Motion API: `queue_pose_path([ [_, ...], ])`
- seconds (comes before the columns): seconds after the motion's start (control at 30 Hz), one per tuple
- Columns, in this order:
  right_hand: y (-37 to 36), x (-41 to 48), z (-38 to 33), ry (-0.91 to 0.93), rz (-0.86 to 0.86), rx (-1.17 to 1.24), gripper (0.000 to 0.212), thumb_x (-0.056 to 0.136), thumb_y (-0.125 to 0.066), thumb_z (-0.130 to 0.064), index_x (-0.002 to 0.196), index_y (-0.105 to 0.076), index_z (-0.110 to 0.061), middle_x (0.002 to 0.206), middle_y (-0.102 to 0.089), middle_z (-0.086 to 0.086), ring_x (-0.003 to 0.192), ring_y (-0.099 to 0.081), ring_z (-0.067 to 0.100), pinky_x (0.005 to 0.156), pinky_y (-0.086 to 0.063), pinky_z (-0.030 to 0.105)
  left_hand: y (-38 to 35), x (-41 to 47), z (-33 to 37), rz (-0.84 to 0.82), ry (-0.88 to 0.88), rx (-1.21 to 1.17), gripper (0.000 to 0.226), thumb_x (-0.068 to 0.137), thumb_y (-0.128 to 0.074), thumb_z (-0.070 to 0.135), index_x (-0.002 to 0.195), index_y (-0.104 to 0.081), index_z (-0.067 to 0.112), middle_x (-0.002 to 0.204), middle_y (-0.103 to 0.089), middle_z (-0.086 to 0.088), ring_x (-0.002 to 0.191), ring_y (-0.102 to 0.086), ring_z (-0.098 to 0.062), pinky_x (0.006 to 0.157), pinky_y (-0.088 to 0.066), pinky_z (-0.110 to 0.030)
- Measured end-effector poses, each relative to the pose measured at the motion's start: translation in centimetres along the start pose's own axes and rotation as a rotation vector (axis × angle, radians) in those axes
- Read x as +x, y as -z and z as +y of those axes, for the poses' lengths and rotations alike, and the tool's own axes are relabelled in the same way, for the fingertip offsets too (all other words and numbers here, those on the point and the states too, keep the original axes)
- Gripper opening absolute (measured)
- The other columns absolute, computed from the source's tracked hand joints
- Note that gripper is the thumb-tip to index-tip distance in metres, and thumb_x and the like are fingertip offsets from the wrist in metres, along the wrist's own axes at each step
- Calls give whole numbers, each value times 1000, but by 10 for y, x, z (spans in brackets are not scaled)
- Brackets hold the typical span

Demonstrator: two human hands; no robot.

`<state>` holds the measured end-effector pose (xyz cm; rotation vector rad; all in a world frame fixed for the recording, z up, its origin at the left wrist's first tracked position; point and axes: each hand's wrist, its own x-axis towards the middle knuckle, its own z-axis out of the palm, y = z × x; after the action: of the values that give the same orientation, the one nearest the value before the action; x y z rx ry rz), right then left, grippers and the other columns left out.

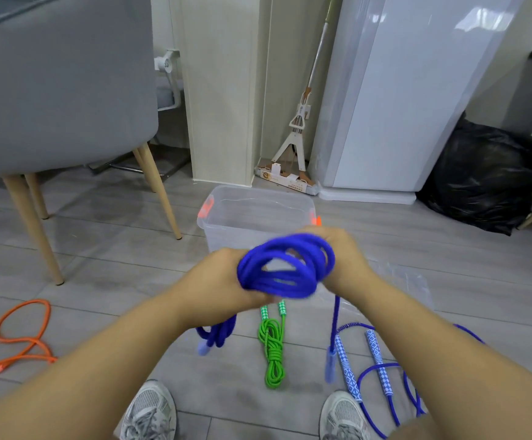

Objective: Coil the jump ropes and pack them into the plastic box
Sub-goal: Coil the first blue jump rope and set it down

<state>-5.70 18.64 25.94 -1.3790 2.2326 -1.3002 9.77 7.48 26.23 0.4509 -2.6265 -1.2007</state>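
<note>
Left hand (pixel 223 277) and right hand (pixel 345 254) both clasp the coiled blue rope (pixel 285 271) held between them, fingers apparently curled round its loops, with the box (pixel 223 233) just beyond the grip and lidless.

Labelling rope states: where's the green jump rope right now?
Head view, lower centre: the green jump rope lies bundled on the floor, just ahead of the left shoe and right shoe, nearer than the plastic box.

Blur across the blue rope (pixel 285 268) coil
</note>
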Motion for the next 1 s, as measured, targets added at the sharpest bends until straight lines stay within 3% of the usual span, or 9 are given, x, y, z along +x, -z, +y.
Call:
queue_pose_path([
  [0.07,-9,-6,-3,-31,-113,-73,25,88,-60,-8,65,-61,-19,54,-55,-12,51,-46,-3,55,-36,9,0,3,0,149,74,-178,28,73,-77,30,62,-53,19,50,-50,2,48,-41,-11,51,-39,-25],
  [0.17,-18,-17,-8,-9,-272,-192,21,96,-48,-25,82,-63,-21,65,-55,-9,60,-51,-1,59,-37,12,4,10,-7,358,180,-253,35,76,-74,35,73,-54,6,59,-50,-11,52,-45,-19,54,-41,-34],
  [0.3,-20,-30,-18,-4,-423,-307,27,98,-40,-28,101,-61,-11,75,-58,-1,76,-56,20,74,-43,29,6,13,-12,454,211,-208,27,80,-72,30,71,-51,16,59,-48,-6,51,-42,-17,51,-37,-27],
  [0.4,-20,-39,-30,61,-486,-366,29,99,-38,-28,106,-59,-10,80,-57,5,78,-52,22,70,-37,30,2,17,-17,501,289,-182,31,84,-68,29,67,-46,15,55,-44,-3,48,-38,-17,48,-34,-27],
  [0.53,-13,-42,-38,134,-478,-397,22,97,-42,-27,93,-58,-12,74,-50,-4,70,-45,12,65,-35,26,-1,20,-24,386,358,16,28,84,-66,38,74,-47,19,60,-48,0,52,-43,-14,48,-32,-27],
  [0.7,3,-36,-41,222,-344,-359,20,95,-49,-21,109,-64,-19,87,-54,-10,81,-44,2,74,-34,10,2,19,-25,131,347,242,45,78,-58,61,89,-52,18,72,-55,-1,64,-50,-15,55,-37,-26],
  [0.83,0,-29,-42,340,-244,-386,30,90,-45,-32,103,-68,-19,83,-43,-17,78,-41,-2,72,-32,6,4,16,-25,-46,286,317,47,86,-46,58,97,-52,13,72,-52,-2,65,-46,-17,63,-40,-31],
  [0.9,0,-27,-43,351,-201,-405,30,89,-44,-32,100,-68,-17,99,-45,-10,81,-44,4,73,-34,9,6,15,-26,-93,238,276,44,87,-42,59,91,-52,16,68,-51,0,60,-44,-15,62,-41,-30],
  [1.0,1,-24,-46,350,-231,-391,19,95,-47,-20,104,-64,-16,133,-47,-9,111,-44,6,86,-30,6,7,14,-25,-115,175,229,39,90,-36,57,80,-49,21,65,-49,1,57,-42,-13,57,-39,-27],
])
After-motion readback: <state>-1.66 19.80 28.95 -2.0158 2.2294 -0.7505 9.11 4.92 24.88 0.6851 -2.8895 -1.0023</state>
